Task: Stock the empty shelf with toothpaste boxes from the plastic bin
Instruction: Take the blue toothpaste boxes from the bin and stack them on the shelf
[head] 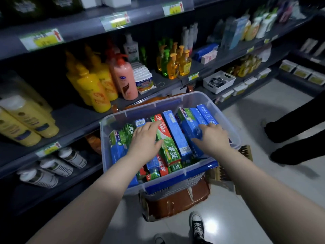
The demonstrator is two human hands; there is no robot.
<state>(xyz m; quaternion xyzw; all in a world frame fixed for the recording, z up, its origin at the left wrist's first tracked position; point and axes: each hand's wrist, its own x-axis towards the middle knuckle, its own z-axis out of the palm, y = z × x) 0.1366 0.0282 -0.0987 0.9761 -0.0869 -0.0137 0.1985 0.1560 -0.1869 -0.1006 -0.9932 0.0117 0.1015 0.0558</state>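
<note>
A clear plastic bin with blue handles stands in front of me, packed with several toothpaste boxes in green, red and blue. My left hand lies flat with straight fingers on a green and red box near the bin's middle. My right hand rests on the blue boxes at the bin's right side; its thumb reaches down their side and its fingertips are out of sight. The shelf board just left of the bin has a bare dark stretch.
The bin sits on a grey basket over a brown stool. Yellow bottles and a pink pump bottle stand on the shelf beyond. White cans lie on the lower shelf. Another person's dark legs stand at right. My shoe is below.
</note>
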